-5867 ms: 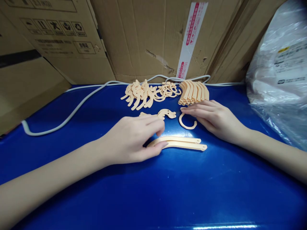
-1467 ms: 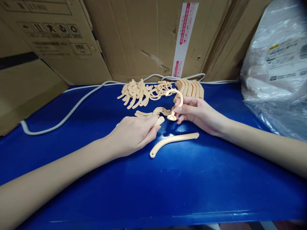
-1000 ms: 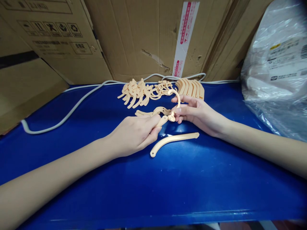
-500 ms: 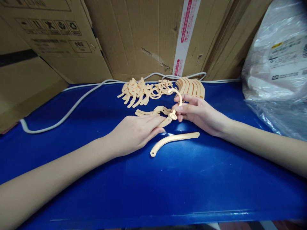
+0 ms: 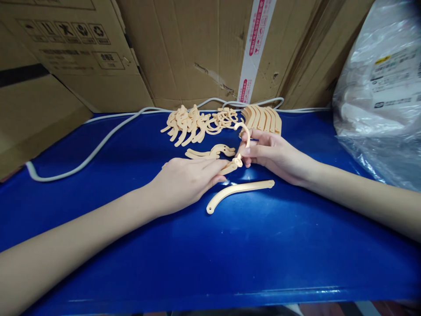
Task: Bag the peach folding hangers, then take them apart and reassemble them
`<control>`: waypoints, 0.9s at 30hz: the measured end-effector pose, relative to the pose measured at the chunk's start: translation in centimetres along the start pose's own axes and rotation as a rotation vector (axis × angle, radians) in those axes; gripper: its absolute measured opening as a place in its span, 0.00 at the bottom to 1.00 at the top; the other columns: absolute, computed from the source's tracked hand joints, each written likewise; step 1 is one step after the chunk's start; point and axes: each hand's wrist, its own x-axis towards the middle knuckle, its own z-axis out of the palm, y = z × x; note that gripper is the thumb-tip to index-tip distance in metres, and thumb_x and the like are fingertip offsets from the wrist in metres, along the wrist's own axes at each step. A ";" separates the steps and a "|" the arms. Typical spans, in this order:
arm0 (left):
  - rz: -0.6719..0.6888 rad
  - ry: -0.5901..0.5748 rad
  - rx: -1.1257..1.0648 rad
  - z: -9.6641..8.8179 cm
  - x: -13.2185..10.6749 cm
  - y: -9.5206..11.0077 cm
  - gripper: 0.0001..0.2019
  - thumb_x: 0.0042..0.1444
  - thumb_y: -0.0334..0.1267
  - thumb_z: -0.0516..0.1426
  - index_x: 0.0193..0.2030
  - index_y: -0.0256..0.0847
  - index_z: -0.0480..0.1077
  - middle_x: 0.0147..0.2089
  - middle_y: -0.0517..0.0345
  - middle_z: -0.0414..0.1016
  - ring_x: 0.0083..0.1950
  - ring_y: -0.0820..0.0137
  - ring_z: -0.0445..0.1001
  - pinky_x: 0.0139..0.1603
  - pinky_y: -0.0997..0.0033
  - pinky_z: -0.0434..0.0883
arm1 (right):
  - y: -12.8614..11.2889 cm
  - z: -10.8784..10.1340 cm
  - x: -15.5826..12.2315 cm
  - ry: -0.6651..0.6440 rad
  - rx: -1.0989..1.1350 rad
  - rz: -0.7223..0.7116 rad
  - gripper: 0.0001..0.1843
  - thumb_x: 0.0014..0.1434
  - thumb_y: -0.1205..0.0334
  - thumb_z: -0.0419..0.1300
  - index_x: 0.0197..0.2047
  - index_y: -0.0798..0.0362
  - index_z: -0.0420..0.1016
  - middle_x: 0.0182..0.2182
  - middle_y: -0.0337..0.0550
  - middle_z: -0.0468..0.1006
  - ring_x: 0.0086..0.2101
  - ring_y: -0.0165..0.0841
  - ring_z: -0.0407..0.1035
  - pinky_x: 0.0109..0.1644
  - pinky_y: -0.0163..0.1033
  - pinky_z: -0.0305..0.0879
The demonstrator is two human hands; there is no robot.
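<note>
My left hand is closed on a cream plastic hanger arm, whose end sticks out past the fingertips. Between the thumb and fingers of my right hand is a cream hanger hook, curved end up. The hook's round base is at the tip of the hanger arm and appears to touch it. On the table in front of the hands lies a loose curved hanger arm with a hole at one end. Just behind my left hand rest curved flat pieces, partly hidden by it.
A heap of cream pieces and a row of nested arms lie at the back of the blue table. A white cable runs behind them. Cardboard boxes stand behind, and a plastic-wrapped bundle is at the right.
The hook's round base has come down slightly onto the tip of the hanger arm in my left hand. Both hands stay in nearly the same place.
</note>
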 end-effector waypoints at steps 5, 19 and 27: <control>-0.007 0.022 0.002 0.0 0.0 0.1 0.15 0.73 0.41 0.46 0.51 0.37 0.70 0.47 0.51 0.83 0.42 0.61 0.84 0.29 0.69 0.73 | 0.1 -0.2 0.1 -0.009 -0.027 -0.013 0.22 0.51 0.67 0.70 0.47 0.54 0.66 0.28 0.33 0.78 0.26 0.24 0.67 0.33 0.33 0.63; 0.051 0.053 0.060 0.5 -0.1 0.1 0.21 0.74 0.44 0.42 0.46 0.36 0.73 0.40 0.55 0.84 0.37 0.68 0.83 0.26 0.70 0.67 | 0.1 -0.5 -0.1 -0.145 -0.123 -0.116 0.32 0.55 0.71 0.66 0.60 0.51 0.61 0.28 0.31 0.75 0.29 0.27 0.68 0.31 0.33 0.64; -0.017 -0.056 0.072 0.2 0.0 0.2 0.19 0.73 0.43 0.43 0.44 0.38 0.73 0.37 0.56 0.84 0.35 0.65 0.83 0.22 0.69 0.64 | 0.2 -0.5 -0.2 -0.116 -0.230 -0.189 0.29 0.57 0.68 0.66 0.59 0.48 0.60 0.29 0.32 0.73 0.31 0.28 0.69 0.31 0.34 0.67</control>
